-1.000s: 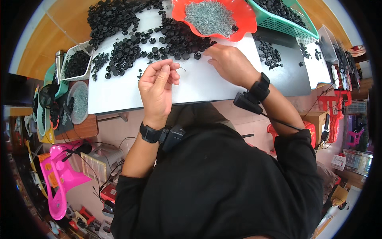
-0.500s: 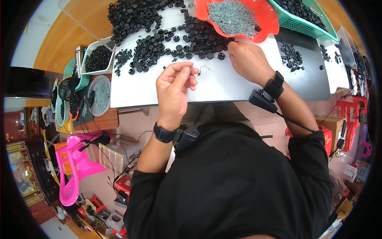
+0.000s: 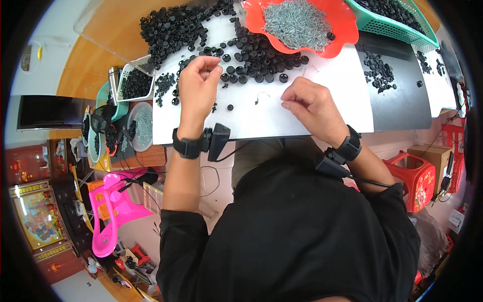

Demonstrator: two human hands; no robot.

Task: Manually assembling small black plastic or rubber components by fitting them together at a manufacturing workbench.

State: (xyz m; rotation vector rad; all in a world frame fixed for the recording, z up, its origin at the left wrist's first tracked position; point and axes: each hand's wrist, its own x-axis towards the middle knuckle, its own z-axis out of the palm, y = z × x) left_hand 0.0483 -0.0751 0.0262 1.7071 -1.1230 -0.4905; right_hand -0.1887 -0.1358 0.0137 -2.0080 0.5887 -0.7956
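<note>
White worktop (image 3: pixel 271 121) runs across the view, edge curving w/ the lens; pink chair (image 3: pixel 118 206) off to the L on the floor, red stool (image 3: pixel 417 181) to the R. Red scalloped bowl (image 3: pixel 347 31) of thin metal pins (image 3: pixel 297 24) sits at the back, green basket (image 3: pixel 402 34) of black bits beside it.

Round black caps (image 3: pixel 259 54) lie loose mid-table, btwn the bowl & a denser black heap (image 3: pixel 171 31). One lone cap (image 3: pixel 230 107) sits apart, nearer the front edge, btwn the hands. Thin bent wire w/ dark end (image 3: pixel 257 102) lies flat on the white, just L of the R hand.

L hand (image 3: pixel 197 94) is up by the near side of the caps, fingers curled in, thumb near index; can't tell if it's pinching anything. R hand (image 3: pixel 317 104) is low over the white, thumb & index drawn close; can't tell if they're pressed together or on a small pc.

Step in hand: prob. picking small pcs by hand. Next move calls for a light fingertip pinch, 1 pc at a time, w/o scattering neighbours.
</note>
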